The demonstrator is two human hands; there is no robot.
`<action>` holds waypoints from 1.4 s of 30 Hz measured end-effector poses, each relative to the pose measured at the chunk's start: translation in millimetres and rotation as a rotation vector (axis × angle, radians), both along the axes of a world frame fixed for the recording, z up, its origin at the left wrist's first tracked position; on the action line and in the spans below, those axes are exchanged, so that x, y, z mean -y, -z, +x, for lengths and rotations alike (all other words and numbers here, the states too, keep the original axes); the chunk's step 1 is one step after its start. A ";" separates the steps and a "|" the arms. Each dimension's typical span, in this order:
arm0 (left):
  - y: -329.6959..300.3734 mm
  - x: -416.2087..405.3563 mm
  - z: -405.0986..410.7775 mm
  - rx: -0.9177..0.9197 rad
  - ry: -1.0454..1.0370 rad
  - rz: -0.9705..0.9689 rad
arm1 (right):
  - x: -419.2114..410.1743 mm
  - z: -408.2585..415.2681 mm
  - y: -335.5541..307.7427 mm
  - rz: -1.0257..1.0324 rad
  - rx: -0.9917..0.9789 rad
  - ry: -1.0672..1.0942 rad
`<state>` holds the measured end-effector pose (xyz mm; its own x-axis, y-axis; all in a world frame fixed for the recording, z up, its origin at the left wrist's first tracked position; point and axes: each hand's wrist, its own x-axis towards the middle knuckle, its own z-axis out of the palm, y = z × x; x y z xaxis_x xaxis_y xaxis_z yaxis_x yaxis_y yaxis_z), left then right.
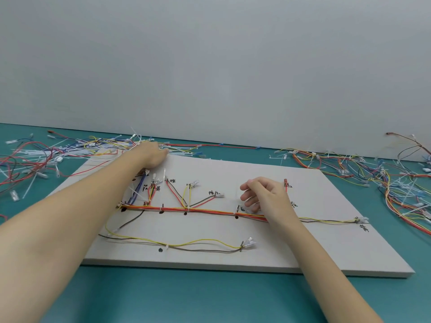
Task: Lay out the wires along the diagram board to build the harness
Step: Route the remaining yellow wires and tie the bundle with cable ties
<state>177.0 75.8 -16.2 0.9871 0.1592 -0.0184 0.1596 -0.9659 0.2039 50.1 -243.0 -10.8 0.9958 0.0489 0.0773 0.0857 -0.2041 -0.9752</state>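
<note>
Wires (198,209) of the harness lie routed on the white diagram board (303,248), a red-orange-yellow trunk running just below my right hand (263,194) and passing under its wrist. Short branches fan up from the trunk between my two hands, beside handwritten labels. A yellow and brown pair (186,244) loops nearer me than both hands, ending in a clear terminal (249,242). My right hand hovers over the board, fingers loosely curled, nothing visibly held. My left hand (152,155) reaches to the board's far edge, fingertips at the loose wire pile (70,150); I cannot tell whether it grips anything. Another tangle of finished harnesses (373,180) sits well right of my right hand on the teal table (210,299).
</note>
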 end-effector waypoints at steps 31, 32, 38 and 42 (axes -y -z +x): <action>-3.0 -9.3 5.8 0.474 -0.112 -0.333 | -1.0 -1.6 0.2 -0.066 -0.010 -0.049; -4.0 -8.4 5.4 0.507 -0.132 -0.382 | -1.3 -1.7 0.2 -0.074 -0.007 -0.050; -14.7 -6.9 4.2 0.588 -0.199 -0.562 | -0.2 -2.8 -1.7 -0.071 -0.007 -0.046; -24.4 2.0 -5.5 0.659 -0.154 -0.600 | 1.5 -3.1 -3.3 -0.084 0.007 -0.014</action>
